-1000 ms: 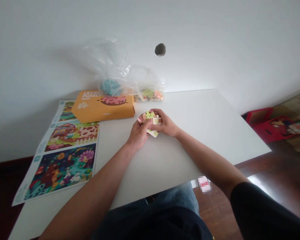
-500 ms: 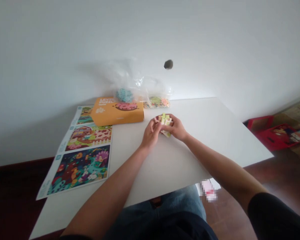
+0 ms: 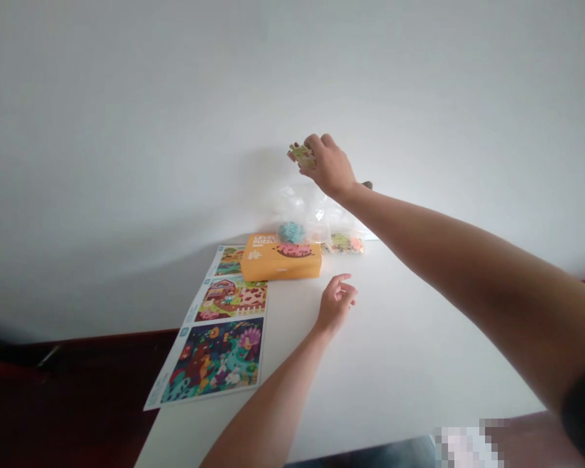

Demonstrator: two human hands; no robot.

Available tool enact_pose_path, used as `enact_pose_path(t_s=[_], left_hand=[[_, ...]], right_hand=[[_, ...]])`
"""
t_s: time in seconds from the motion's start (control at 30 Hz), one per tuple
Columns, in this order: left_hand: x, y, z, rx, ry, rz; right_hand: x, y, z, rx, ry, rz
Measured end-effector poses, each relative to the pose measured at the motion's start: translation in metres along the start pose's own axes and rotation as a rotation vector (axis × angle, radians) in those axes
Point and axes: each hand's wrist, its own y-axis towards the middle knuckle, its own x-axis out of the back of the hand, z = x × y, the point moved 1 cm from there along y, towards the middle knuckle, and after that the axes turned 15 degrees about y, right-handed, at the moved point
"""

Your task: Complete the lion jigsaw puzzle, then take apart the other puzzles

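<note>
My right hand [image 3: 329, 166] is raised in front of the wall, above the plastic bags, with its fingers closed round a bunch of puzzle pieces [image 3: 302, 156] in light green, white and pink. Lower down, over the white table, my left hand [image 3: 338, 302] holds nothing; its fingers are loosely curled and apart. Just behind the left hand lies an orange puzzle box [image 3: 277, 263] with a pink picture on its top. A clear plastic bag with teal pieces [image 3: 291, 232] rests on the back of the box.
Another clear bag of coloured pieces [image 3: 346, 244] lies right of the box against the wall. A printed sheet with several puzzle pictures [image 3: 214, 357] covers the table's left side, hanging past its edge. The white table [image 3: 394, 364] meets the wall at the back.
My hands have parted. The right one has lifted the puzzle pieces up towards the wall, while the left has let go and stays low over the table. The view has shifted.
</note>
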Motion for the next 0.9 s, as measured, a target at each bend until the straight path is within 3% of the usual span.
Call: enact_pose_path(t_s=[0.1, 0.23, 0.33, 0.4, 0.47, 0.57, 0.63, 0.7, 0.77, 0.9], left_hand=[[0.000, 0.000, 0.001, 0.026, -0.013, -0.017], [-0.005, 0.002, 0.001, 0.030, -0.013, -0.013], [-0.007, 0.003, 0.001, 0.031, -0.015, -0.010], [-0.007, 0.003, 0.001, 0.029, -0.010, -0.008], [-0.007, 0.003, 0.003, 0.030, -0.010, -0.010], [-0.006, 0.004, 0.006, 0.037, -0.027, -0.023], [-0.006, 0.005, 0.008, 0.046, -0.039, -0.049], [-0.005, 0.007, 0.009, 0.059, -0.053, -0.081], [-0.005, 0.009, 0.009, 0.078, -0.070, -0.115], [-0.001, 0.013, 0.010, 0.091, -0.091, -0.198]], right_hand=[[-0.010, 0.027, -0.003, 0.044, -0.112, 0.248], [-0.011, 0.045, 0.002, 0.123, -0.204, 0.836], [-0.017, 0.044, 0.009, -0.022, -0.174, 1.117], [-0.026, 0.039, 0.014, -0.104, -0.132, 1.200], [-0.035, 0.034, 0.016, -0.109, -0.154, 1.171], [-0.038, 0.033, 0.016, -0.089, -0.211, 1.007], [-0.034, 0.033, 0.015, -0.151, -0.136, 0.938], [-0.027, 0.031, 0.014, -0.192, -0.036, 0.951], [-0.022, 0.023, 0.014, -0.135, -0.052, 0.949], [-0.019, 0.001, 0.011, -0.036, -0.230, 0.761]])
